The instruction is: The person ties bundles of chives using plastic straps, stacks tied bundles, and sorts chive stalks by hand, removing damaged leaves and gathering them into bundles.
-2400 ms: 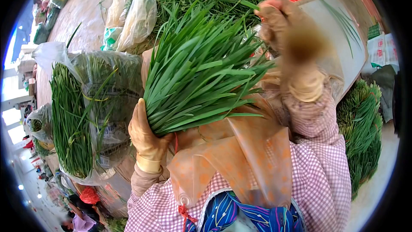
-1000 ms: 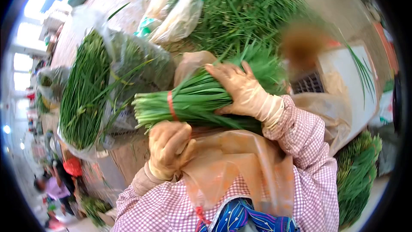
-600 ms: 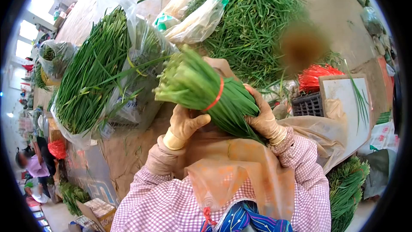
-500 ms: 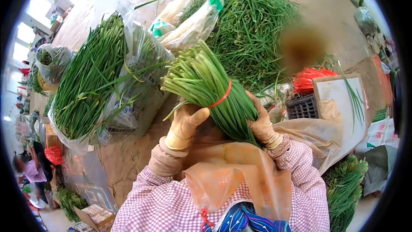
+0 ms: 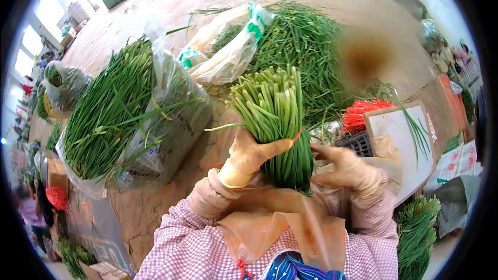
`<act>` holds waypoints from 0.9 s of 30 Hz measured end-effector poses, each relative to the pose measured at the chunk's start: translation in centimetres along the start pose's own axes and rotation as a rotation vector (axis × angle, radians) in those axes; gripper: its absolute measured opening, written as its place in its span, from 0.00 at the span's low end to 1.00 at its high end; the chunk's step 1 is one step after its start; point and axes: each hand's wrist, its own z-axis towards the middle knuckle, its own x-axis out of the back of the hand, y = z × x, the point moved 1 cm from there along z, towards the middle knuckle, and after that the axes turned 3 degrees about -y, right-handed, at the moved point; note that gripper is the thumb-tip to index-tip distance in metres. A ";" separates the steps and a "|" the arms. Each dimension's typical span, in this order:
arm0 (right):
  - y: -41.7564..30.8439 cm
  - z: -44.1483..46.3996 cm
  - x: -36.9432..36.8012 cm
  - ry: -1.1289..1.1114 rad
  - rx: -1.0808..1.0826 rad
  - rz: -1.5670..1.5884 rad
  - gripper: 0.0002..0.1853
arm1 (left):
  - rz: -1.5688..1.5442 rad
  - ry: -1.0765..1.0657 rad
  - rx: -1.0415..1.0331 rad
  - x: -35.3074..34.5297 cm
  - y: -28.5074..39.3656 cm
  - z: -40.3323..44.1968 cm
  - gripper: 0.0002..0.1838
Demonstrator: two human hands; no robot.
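In the middle of the head view a thick bunch of chives (image 5: 275,109) stands nearly upright, cut ends up, with a red band (image 5: 296,135) round it. My left hand (image 5: 251,155), in a tan glove, grips the bunch from the left, thumb across its front. To the right, my gloved right hand (image 5: 345,168) is open beside the lower leaves, fingers apart and slightly blurred. Whether its fingertips touch the leaves I cannot tell.
A clear plastic bag (image 5: 176,119) full of chives (image 5: 111,109) stands at left. Behind lies a loose green heap (image 5: 301,36) by a white-and-green bag (image 5: 223,46). Red bands (image 5: 363,114), a black crate (image 5: 358,144) and a white board (image 5: 402,140) are at right.
My right hand has let go of the bunch and moved right. The bunch has tipped more upright and shifted right in my left hand. The camera view has tilted up slightly.
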 end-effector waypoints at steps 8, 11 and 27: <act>-7.1 -2.5 9.4 0.770 0.650 0.357 0.22 | 0.271 -0.345 -0.036 -1.7 -0.6 1.4 0.48; -9.0 0.3 7.6 0.512 0.648 -0.181 0.30 | 0.058 -0.412 0.084 -3.1 0.4 1.7 0.49; 3.9 2.8 -8.4 0.646 0.552 0.714 0.48 | 0.138 -0.435 0.276 -3.8 -1.6 1.7 0.27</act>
